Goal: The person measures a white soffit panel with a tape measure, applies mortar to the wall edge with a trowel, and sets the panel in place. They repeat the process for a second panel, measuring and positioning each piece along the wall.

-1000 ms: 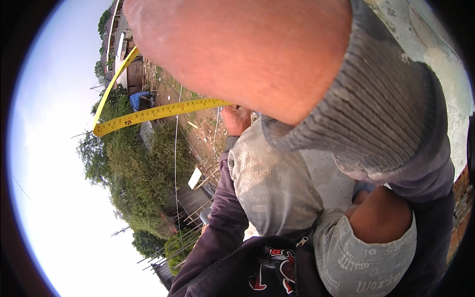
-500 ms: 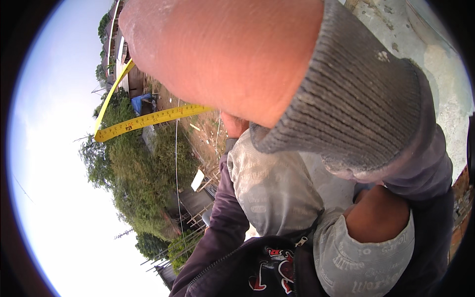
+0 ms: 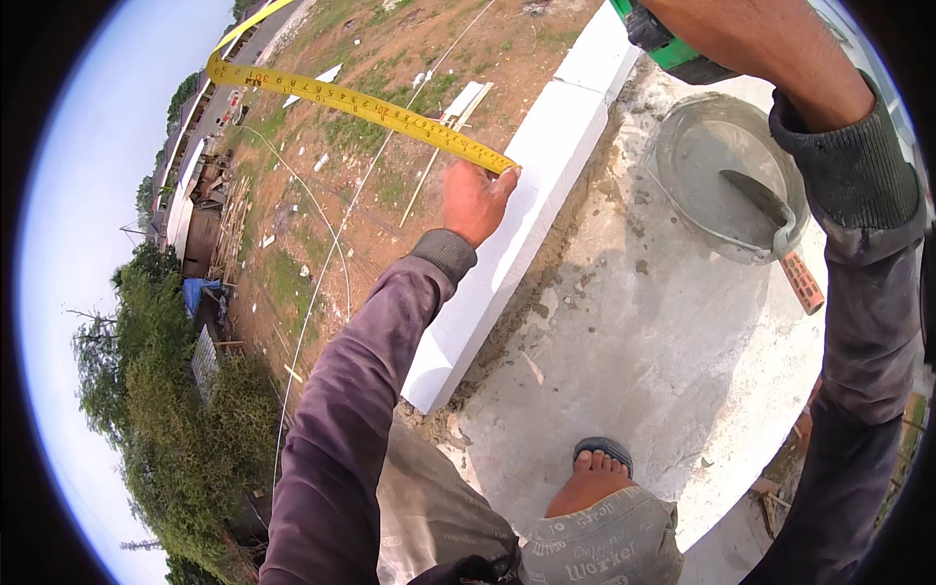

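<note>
My left hand (image 3: 476,203) pinches the end of a yellow tape measure blade (image 3: 366,105) between thumb and fingers, over a row of white blocks (image 3: 565,136). From there the blade runs out to the left, bends sharply and passes out of view at the top. At the upper right, my right hand (image 3: 770,44) is closed around a green-and-black tape measure case (image 3: 673,54), cut off by the picture's edge; most of its fingers are hidden. Where blade and case join is out of view.
On the grey concrete ledge (image 3: 624,322) stands a round bucket (image 3: 663,161) of grey mortar, with a trowel (image 3: 759,200) in it, handle over the rim. My sandalled foot (image 3: 600,458) rests on the ledge. Beyond the blocks lies grassy ground (image 3: 292,234), far below, crossed by wires.
My right forearm has swung from across the middle to the upper right. The view has shifted, bringing blocks and bucket into sight. My left hand has come up and forward with the blade end.
</note>
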The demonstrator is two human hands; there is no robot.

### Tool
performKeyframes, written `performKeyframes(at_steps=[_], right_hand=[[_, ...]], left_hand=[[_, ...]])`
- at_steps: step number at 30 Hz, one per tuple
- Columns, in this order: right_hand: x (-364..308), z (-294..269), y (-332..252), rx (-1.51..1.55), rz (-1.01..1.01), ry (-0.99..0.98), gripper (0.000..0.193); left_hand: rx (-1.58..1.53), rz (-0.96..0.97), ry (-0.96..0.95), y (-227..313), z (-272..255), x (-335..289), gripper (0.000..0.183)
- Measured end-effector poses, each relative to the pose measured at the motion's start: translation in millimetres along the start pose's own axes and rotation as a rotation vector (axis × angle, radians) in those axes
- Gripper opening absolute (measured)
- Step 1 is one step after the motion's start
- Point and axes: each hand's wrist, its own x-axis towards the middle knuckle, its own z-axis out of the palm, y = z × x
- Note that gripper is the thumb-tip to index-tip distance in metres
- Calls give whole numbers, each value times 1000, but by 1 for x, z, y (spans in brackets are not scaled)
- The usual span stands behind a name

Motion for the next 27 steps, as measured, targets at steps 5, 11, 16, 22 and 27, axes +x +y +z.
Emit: performKeyframes(at_steps=[5,11,16,22,27], right_hand=[[-34,39,57,277,417,-151,14],[-37,61,65,283,347,-137,13],[-17,107,57,746,556,304,28],[-3,141,14,269,305,55,12],[28,165,-7,832,701,85,14]], left_hand=[[11,121,87,43,30,90,29],[-11,-9,-66,48,7,89,27],[-22,72,95,36,50,131,27],[33,77,221,3,109,167,26],[-10,-49,207,-13,113,181,27]])
